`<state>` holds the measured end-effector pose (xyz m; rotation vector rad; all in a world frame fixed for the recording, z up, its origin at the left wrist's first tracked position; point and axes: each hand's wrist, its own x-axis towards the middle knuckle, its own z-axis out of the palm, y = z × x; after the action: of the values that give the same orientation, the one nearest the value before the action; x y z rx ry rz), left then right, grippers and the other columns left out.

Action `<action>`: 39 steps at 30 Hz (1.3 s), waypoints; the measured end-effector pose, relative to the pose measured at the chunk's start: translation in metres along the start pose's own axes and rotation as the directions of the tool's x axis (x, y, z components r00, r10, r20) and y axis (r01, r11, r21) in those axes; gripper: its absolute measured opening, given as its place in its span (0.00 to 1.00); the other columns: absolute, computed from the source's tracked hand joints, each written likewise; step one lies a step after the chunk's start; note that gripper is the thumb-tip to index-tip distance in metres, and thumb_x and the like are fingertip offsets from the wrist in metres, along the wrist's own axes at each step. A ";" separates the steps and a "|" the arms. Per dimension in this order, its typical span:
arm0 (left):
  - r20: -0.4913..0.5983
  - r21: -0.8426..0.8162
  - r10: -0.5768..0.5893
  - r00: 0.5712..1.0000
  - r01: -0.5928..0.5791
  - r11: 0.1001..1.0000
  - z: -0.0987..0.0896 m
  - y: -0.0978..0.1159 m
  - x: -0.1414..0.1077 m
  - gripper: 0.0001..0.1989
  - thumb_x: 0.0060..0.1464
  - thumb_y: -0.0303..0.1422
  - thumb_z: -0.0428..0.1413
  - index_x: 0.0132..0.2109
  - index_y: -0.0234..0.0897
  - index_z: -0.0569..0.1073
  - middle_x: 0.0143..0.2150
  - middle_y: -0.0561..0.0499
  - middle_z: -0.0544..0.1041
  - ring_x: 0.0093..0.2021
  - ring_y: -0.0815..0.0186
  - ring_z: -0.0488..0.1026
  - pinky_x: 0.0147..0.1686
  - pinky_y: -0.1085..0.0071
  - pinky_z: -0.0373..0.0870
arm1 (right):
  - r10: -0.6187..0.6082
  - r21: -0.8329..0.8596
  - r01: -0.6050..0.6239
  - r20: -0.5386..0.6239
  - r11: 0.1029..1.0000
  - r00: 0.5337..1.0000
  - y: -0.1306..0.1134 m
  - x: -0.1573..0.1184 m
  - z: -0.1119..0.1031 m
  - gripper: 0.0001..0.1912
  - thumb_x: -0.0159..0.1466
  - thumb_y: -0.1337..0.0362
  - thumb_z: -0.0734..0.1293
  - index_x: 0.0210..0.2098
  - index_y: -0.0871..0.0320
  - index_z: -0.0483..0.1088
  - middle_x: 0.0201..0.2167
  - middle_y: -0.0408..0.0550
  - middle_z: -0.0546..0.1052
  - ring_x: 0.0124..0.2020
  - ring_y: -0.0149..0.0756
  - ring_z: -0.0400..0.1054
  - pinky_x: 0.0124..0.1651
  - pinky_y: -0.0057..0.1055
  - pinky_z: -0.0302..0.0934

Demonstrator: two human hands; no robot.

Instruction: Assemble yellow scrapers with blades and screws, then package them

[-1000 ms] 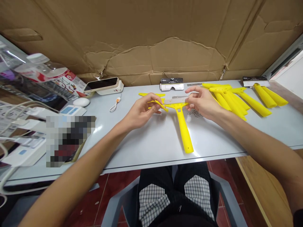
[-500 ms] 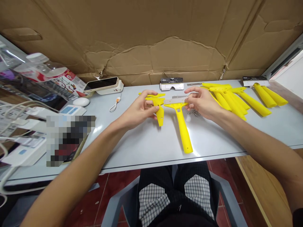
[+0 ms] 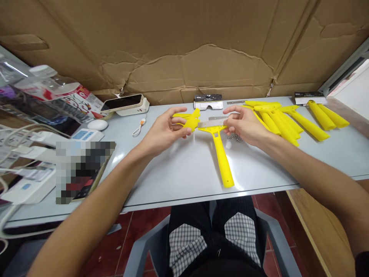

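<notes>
Between the thumb and fingers of my left hand (image 3: 164, 132) is a small flat yellow plastic piece (image 3: 192, 120), turned upright near the blade's left end. My right hand (image 3: 246, 125) pinches the right end of a metal blade (image 3: 210, 123), which lies across the head of a yellow scraper handle (image 3: 223, 163). The handle rests on the table, its grip pointing toward me. More yellow plastic (image 3: 180, 115) shows behind my left fingers, partly hidden. Another blade (image 3: 217, 117) lies just behind the scraper head. Small screws (image 3: 238, 138) are scattered below my right hand.
Yellow handles (image 3: 284, 119) are piled to the right, with two more (image 3: 325, 115) beside a black-and-white card pack (image 3: 309, 98). A similar pack (image 3: 208, 102) lies at the back. Left stand a phone (image 3: 123, 103), a mouse (image 3: 98, 124), power strips and bottles (image 3: 69, 92). Cardboard (image 3: 184, 46) walls the rear.
My left hand has turned the small yellow piece from pointing down toward me to pointing up and away. My right hand and the scraper look nearly unchanged.
</notes>
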<state>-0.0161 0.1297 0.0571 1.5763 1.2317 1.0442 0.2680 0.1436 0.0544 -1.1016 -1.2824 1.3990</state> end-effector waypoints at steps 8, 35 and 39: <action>-0.127 -0.108 -0.012 0.992 -0.002 0.994 0.009 0.000 -0.001 0.21 0.50 0.42 0.77 0.48 0.38 0.89 0.42 0.43 0.89 0.43 0.54 0.87 0.51 0.57 0.86 | 0.005 -0.004 -0.005 -0.009 1.000 1.000 0.000 0.000 0.002 0.16 0.62 0.79 0.70 0.43 0.54 0.73 0.23 0.38 0.74 0.24 0.33 0.75 0.31 0.32 0.73; -0.232 -0.197 0.090 0.969 -0.138 0.971 0.019 -0.002 -0.004 0.14 0.52 0.39 0.76 0.41 0.35 0.87 0.37 0.44 0.88 0.37 0.58 0.88 0.47 0.59 0.88 | -0.007 0.020 0.007 0.012 1.000 1.000 0.002 -0.002 0.004 0.16 0.60 0.77 0.73 0.44 0.55 0.73 0.23 0.39 0.76 0.24 0.35 0.76 0.30 0.31 0.73; -0.209 -0.177 0.147 0.967 -0.185 0.967 0.020 -0.006 -0.002 0.15 0.50 0.42 0.77 0.39 0.37 0.88 0.42 0.44 0.88 0.35 0.62 0.86 0.43 0.63 0.87 | -0.016 0.014 0.016 0.013 1.000 1.000 0.003 -0.001 0.004 0.16 0.59 0.77 0.73 0.43 0.55 0.73 0.23 0.38 0.76 0.25 0.34 0.76 0.30 0.31 0.73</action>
<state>0.0005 0.1257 0.0456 1.4706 1.0984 1.4124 0.2644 0.1414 0.0516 -1.0725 -1.2863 1.4034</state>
